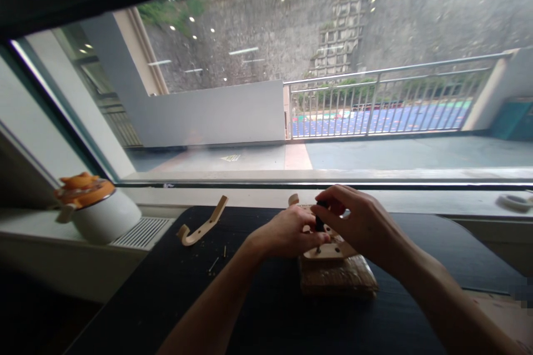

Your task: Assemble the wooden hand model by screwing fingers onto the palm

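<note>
My right hand (pixel 353 219) is closed around an upright black tool (pixel 320 221) that looks like a screwdriver; a bit of red shows under the palm. Beneath it lies a light wooden piece (pixel 331 250) with round holes and a screw standing up near its front. My left hand (pixel 283 231) grips this piece from the left, its thumb lying across the top beside the tool. Part of its fingers is hidden. The wooden piece rests on a block wrapped in shiny clear film (pixel 339 277).
On the black table (pixel 266 310), a hooked wooden strip (pixel 208 222) and a few loose screws (pixel 214 264) lie to the left. A white pot with an orange lid (pixel 104 211) stands on the sill at left. A tape roll (pixel 514 202) lies at far right, before the window.
</note>
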`<action>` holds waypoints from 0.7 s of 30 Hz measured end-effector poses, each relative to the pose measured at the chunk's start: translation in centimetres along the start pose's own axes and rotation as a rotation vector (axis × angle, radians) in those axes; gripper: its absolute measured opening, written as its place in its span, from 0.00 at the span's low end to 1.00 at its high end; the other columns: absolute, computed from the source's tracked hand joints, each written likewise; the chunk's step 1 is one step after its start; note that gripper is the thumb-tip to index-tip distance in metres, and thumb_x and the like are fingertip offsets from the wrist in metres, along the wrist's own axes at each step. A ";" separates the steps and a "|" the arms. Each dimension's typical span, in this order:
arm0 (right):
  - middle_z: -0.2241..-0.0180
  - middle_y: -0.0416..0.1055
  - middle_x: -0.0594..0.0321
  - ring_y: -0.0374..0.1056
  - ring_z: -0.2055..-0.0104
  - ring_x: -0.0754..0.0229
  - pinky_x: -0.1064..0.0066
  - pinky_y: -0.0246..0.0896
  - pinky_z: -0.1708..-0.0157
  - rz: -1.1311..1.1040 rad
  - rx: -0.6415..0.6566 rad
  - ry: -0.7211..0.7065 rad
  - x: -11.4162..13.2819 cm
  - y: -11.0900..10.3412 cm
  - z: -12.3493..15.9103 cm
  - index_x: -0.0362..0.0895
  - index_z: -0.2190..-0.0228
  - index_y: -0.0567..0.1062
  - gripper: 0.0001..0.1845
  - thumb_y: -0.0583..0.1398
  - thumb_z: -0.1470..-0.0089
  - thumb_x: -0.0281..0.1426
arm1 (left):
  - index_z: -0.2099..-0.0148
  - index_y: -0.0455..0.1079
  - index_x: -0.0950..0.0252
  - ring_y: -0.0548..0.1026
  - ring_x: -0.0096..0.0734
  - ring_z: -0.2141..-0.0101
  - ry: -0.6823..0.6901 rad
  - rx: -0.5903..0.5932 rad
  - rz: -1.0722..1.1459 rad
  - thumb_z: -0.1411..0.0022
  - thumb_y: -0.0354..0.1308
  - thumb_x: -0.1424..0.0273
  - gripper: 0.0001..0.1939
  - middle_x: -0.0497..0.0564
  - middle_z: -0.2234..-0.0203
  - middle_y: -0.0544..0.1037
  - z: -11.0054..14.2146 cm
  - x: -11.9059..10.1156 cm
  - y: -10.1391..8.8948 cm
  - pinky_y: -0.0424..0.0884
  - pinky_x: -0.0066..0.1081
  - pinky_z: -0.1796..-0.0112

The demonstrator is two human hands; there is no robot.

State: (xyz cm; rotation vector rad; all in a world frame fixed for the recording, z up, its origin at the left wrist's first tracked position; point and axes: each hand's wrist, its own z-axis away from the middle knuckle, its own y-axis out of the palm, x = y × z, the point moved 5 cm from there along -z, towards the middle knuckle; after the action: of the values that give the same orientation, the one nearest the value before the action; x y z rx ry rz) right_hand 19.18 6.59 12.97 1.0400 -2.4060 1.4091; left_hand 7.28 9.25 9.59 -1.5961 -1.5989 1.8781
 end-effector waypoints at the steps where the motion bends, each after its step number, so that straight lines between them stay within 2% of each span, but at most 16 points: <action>1: 0.70 0.72 0.63 0.67 0.72 0.63 0.72 0.60 0.73 -0.028 0.024 -0.013 0.0 0.0 0.1 0.45 0.64 0.75 0.10 0.57 0.45 0.36 | 0.62 0.73 0.67 0.71 0.31 0.64 0.008 0.001 0.014 0.38 0.54 0.66 0.11 0.51 0.63 0.75 0.0 0.0 0.0 0.67 0.27 0.64; 4: 0.65 0.73 0.62 0.69 0.69 0.64 0.75 0.61 0.73 -0.101 0.075 -0.080 0.3 -0.1 0.2 0.47 0.58 0.76 0.13 0.54 0.43 0.31 | 0.61 0.74 0.67 0.71 0.31 0.64 0.013 0.004 0.037 0.38 0.54 0.66 0.11 0.51 0.63 0.75 0.1 0.0 0.0 0.67 0.28 0.63; 7: 0.66 0.73 0.62 0.69 0.69 0.63 0.75 0.60 0.73 -0.089 0.068 -0.121 0.3 -0.4 0.2 0.48 0.60 0.77 0.13 0.55 0.44 0.29 | 0.61 0.74 0.66 0.71 0.33 0.65 -0.024 0.004 0.018 0.39 0.55 0.65 0.11 0.50 0.66 0.76 0.1 0.3 0.1 0.67 0.29 0.62; 10: 0.68 0.73 0.63 0.68 0.71 0.64 0.74 0.60 0.73 -0.042 0.044 -0.103 0.0 -0.4 0.0 0.46 0.63 0.77 0.11 0.56 0.45 0.30 | 0.63 0.74 0.66 0.71 0.33 0.65 -0.035 0.002 0.000 0.39 0.55 0.64 0.11 0.50 0.67 0.76 0.0 0.4 0.2 0.67 0.29 0.62; 16: 0.74 0.71 0.65 0.66 0.74 0.63 0.72 0.58 0.75 0.035 -0.038 -0.030 -0.4 0.1 -0.1 0.44 0.69 0.75 0.07 0.59 0.47 0.34 | 0.63 0.73 0.67 0.70 0.31 0.64 0.015 -0.022 -0.024 0.39 0.55 0.65 0.11 0.51 0.63 0.74 -0.1 0.0 0.0 0.66 0.28 0.64; 21: 0.73 0.72 0.64 0.67 0.73 0.62 0.72 0.59 0.74 0.019 -0.025 -0.026 -0.1 0.2 -0.1 0.45 0.68 0.74 0.08 0.59 0.47 0.36 | 0.61 0.74 0.68 0.71 0.32 0.63 0.012 -0.016 0.000 0.38 0.55 0.66 0.11 0.52 0.62 0.75 -0.1 -0.1 0.0 0.67 0.27 0.63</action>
State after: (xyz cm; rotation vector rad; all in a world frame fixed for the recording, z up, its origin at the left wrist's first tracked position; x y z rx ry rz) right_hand 19.11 6.74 12.83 1.0387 -2.4522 1.3760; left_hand 7.34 9.25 9.65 -1.6104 -1.6127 1.8563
